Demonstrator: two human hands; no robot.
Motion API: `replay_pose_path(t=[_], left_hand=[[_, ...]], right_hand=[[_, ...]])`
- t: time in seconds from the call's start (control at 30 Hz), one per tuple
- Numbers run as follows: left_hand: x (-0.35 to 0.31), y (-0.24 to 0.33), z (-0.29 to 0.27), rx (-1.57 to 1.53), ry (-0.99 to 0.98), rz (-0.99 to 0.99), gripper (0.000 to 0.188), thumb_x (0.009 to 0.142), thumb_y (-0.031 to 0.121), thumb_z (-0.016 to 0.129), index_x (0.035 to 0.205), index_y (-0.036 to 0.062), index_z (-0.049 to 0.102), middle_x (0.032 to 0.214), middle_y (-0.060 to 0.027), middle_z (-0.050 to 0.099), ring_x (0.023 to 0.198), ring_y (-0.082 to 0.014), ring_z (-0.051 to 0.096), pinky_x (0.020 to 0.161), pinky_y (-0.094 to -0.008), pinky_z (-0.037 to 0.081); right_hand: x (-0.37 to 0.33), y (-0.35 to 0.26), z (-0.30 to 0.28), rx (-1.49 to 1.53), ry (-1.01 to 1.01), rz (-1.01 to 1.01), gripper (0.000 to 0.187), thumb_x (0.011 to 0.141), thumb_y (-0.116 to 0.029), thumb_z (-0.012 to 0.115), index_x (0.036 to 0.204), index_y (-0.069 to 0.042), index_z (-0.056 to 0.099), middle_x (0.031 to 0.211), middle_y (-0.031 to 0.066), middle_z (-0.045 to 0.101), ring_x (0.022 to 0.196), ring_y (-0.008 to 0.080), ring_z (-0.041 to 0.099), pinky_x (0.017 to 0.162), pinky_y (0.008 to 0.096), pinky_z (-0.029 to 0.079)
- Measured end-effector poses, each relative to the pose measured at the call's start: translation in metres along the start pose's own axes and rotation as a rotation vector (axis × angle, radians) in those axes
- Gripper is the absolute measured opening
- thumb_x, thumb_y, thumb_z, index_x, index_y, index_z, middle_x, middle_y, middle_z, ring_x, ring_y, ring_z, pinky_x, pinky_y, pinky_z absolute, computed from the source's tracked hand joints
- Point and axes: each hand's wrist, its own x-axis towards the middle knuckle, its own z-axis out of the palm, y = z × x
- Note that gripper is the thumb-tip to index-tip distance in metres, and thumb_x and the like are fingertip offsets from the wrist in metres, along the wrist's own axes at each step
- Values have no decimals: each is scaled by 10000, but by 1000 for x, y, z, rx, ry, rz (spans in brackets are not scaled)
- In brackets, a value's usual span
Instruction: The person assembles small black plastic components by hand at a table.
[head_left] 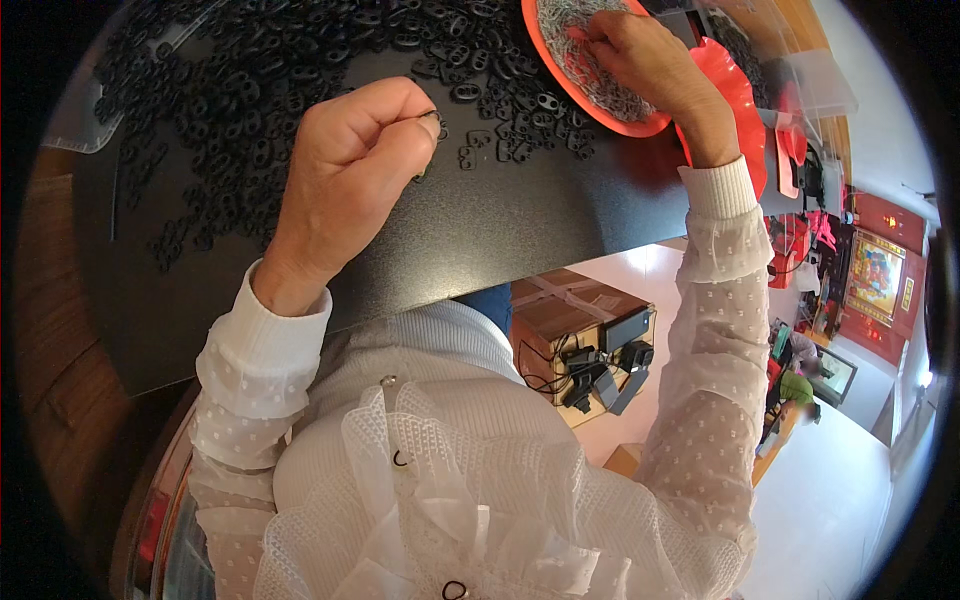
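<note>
My left hand (350, 170) is raised over the table, its fingers curled in a pinch. A small dark plastic piece (438, 122) peeks out at the thumb and fingertip; most of it is hidden by the hand. To the right, my right hand (640, 60) reaches into a red plate (545, 50) filled with small silvery metal pieces (590, 75) that look like springs. Its fingers are bent together among them, and whatever they pinch is too small to make out. Many black two-holed plastic pieces (240, 90) spread across the table beyond and left of my left hand.
The dark table (480, 240) has its near edge just before my body. A red scalloped dish (735, 110) lies beside the plate, partly behind my right wrist. Below the table stands a cardboard box (570, 300) with black devices and cables. Another person (795, 390) is far right.
</note>
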Motion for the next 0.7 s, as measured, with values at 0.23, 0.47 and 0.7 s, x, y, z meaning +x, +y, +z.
replay_pose_path(t=[0.23, 0.47, 0.7], left_hand=[[-2, 0, 0, 25, -8, 8, 163, 830, 43, 527, 668, 37, 519, 560, 62, 411, 513, -18, 344, 457, -204, 274], [-4, -3, 0, 18, 11, 8, 165, 832, 39, 523, 666, 39, 520, 554, 64, 411, 507, -17, 341, 452, -203, 270], [-5, -5, -1, -3, 13, 9, 166, 829, 38, 524, 663, 36, 517, 556, 64, 412, 509, -14, 342, 453, -203, 271]], right_hand=[[-3, -26, -24, -19, -3, 138, 267, 875, -240, 561, 821, 17, 612, 794, 226, 614, 763, 391, 602, 649, 431, 471], [-5, -33, -31, 156, 15, -62, 203, 856, -190, 559, 881, -10, 650, 830, 212, 629, 797, 369, 613, 684, 428, 476], [-1, -29, -24, 31, -70, -47, 182, 845, -140, 540, 889, -7, 656, 840, 205, 634, 798, 353, 617, 681, 428, 471]])
